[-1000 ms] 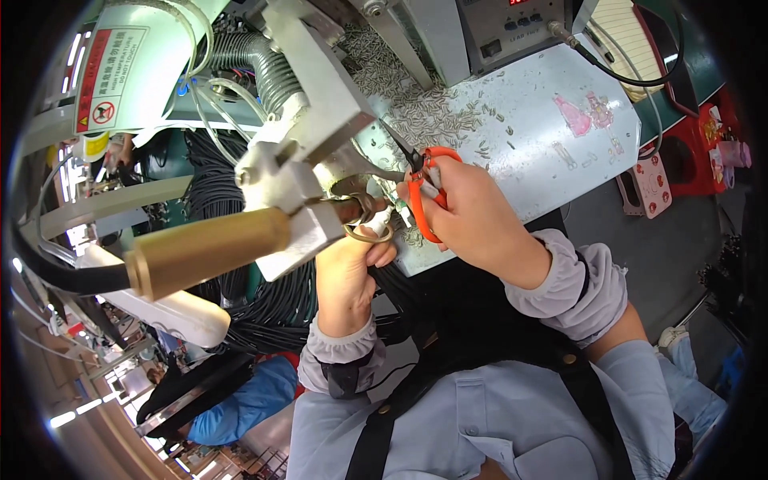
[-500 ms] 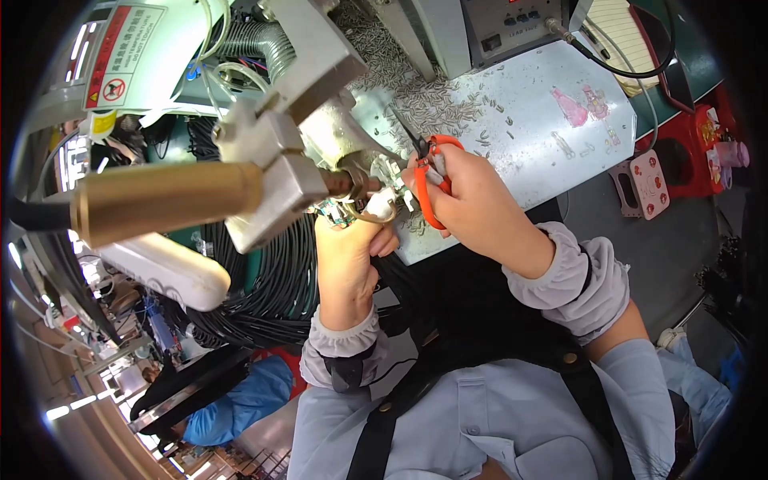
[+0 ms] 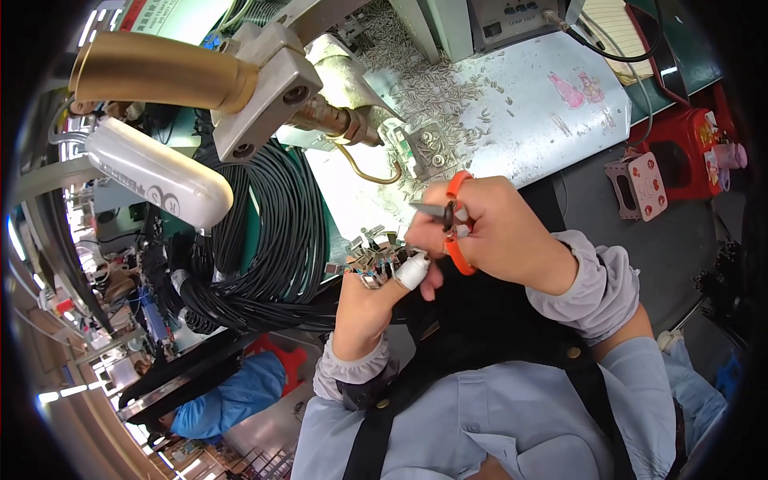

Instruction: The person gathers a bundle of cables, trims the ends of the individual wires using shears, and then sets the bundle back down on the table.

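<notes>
Snips (image 3: 456,222) with orange handles are clasped in the right hand (image 3: 516,230), which is curled closed around them. Near, to their left, a bunch of small metal connectors (image 3: 373,256) is grasped in the left hand (image 3: 364,310) (one digit is wrapped in white tape (image 3: 413,272)). Beyond the hands, printing is borne by a white rounded housing (image 3: 156,176), a red-and-white label (image 3: 150,18) and a grey control box (image 3: 506,22).

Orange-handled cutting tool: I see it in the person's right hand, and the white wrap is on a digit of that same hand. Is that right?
Not quite: the white wrap is on a digit of the left hand, as the head view shows. The orange-handled cutting tool is in the right hand, as you said.
</notes>
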Demonstrator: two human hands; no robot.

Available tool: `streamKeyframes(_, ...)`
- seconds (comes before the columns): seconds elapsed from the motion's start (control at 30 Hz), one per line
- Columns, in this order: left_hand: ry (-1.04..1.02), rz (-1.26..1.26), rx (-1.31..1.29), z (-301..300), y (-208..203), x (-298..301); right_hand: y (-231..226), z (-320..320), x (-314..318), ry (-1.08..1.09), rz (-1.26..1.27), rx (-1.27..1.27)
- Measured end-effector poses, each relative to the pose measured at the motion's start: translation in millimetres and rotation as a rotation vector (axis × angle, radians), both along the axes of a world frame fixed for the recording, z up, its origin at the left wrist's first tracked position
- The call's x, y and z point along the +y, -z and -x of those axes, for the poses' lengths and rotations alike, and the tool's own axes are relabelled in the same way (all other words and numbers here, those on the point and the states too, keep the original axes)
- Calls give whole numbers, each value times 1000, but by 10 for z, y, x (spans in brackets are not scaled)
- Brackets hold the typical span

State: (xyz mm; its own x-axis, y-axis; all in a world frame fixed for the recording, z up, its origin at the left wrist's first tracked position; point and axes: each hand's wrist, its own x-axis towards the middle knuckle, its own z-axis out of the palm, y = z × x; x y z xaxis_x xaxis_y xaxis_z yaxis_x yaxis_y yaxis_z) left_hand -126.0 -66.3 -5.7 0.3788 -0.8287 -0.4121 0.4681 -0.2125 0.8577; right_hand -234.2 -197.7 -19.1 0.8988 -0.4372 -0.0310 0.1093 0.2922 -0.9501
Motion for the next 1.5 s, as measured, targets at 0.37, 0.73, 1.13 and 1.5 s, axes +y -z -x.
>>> streamKeyframes(0.37,-140,274,-891,99,149,29,-23,16,63,-175,-285,204)
streamKeyframes(0.73,-201,35,162,10,19,10,157,30,44,-120,222,106)
streamKeyframes(1.13,-109,-93,180,-33,-54,-16,63,123,-43,281,1523,-146)
streamKeyframes(1.5,-179,-16,-561,140,56,8,201,117,197,140,444,77)
